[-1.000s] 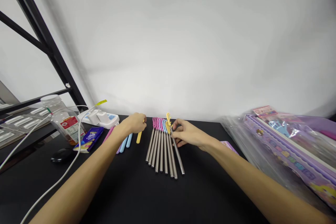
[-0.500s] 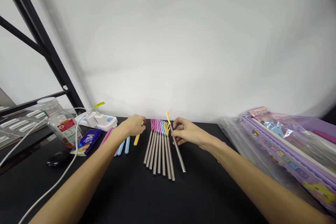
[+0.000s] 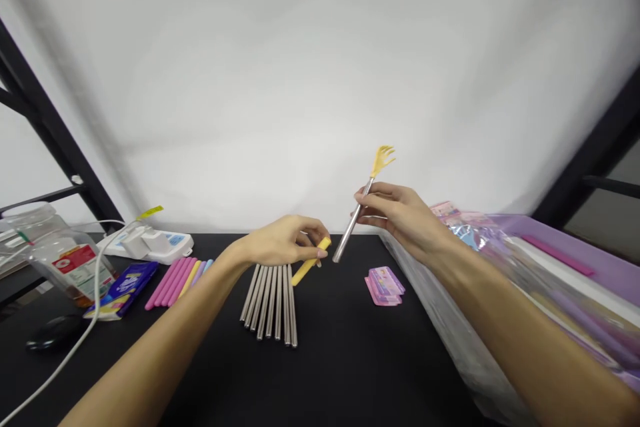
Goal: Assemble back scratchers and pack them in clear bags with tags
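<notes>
My right hand [image 3: 395, 210] pinches the metal rod of a back scratcher [image 3: 356, 213], lifted off the table and tilted, its yellow claw-shaped head at the top. My left hand [image 3: 287, 240] is closed on a yellow handle sleeve [image 3: 305, 270], held apart from the rod's lower end. Under that hand lies a fan of several metal rods [image 3: 270, 307]; their heads are hidden behind it. Left of my left forearm lies a row of handle sleeves [image 3: 173, 282] in pink, yellow, purple and blue.
Small pink and purple cards [image 3: 385, 285] lie right of the middle. A purple box [image 3: 520, 223] with plastic-wrapped items stands at the right. At the left are a power strip [image 3: 173, 250], a clear jar [image 3: 65, 260], a purple packet [image 3: 125, 287], a black mouse [image 3: 55, 333] and a white cable [image 3: 95, 307].
My right hand has raised the yellow-headed back scratcher from beside the other rods. My left hand has picked up the yellow handle sleeve and moved right. The view has shifted to the right.
</notes>
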Available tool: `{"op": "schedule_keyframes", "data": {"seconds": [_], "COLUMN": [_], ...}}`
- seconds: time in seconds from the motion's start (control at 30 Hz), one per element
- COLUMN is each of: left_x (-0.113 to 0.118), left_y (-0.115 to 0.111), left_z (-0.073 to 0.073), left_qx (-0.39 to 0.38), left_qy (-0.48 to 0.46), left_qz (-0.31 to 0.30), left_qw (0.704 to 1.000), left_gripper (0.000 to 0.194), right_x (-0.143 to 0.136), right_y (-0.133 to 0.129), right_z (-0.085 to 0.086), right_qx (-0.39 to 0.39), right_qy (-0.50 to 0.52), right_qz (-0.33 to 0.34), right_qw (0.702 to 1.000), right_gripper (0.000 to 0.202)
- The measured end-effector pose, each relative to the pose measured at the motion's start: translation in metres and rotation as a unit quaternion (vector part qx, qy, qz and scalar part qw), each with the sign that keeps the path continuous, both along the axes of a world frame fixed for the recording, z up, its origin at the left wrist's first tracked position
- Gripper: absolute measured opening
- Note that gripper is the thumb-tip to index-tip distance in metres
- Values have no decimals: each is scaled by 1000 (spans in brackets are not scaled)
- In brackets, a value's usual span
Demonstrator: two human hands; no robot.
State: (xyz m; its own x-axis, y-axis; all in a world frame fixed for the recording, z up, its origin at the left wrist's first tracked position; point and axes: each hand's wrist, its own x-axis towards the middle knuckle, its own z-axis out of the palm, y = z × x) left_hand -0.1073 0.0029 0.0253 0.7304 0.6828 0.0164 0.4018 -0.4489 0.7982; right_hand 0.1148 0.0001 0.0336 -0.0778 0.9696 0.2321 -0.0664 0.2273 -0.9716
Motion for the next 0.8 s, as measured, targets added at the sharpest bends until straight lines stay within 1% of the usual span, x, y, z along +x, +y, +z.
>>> {"op": "schedule_keyframes", "data": {"seconds": [0.07,0.13,0.23,0.33,0.5,0.6,0.7,0.8], "left_x": [9,15,20,22,22,20,18,16], "left_y": [2,2,0,-2,1,2,3,4], "left_z": [-2,-4,-7,-9,-13,-16,-18,-19], "left_qx": [-12,-24,-34,-39,-78,-81,-65,-44], "left_qy": [-15,-28,-35,-41,-58,-49,-25,-3], "left_qz": [-13,-16,-18,-21,-10,-15,-15,-8], "left_qw": [1000,999,999,998,995,995,997,999], "left_gripper": [23,24,25,25,26,27,28,28], "right_x": [8,12,15,17,21,29,39,49], "right_y": [-2,-1,1,3,4,3,1,-2], "right_z": [1,0,0,1,-2,-3,1,5], "right_qx": [27,37,49,57,75,89,87,74], "right_qy": [38,60,71,69,44,15,-59,-139], "right_qz": [-44,-66,-75,-69,-45,-10,44,86], "right_qw": [998,995,993,994,995,996,994,984], "right_gripper": [14,14,18,21,21,25,27,25]}}
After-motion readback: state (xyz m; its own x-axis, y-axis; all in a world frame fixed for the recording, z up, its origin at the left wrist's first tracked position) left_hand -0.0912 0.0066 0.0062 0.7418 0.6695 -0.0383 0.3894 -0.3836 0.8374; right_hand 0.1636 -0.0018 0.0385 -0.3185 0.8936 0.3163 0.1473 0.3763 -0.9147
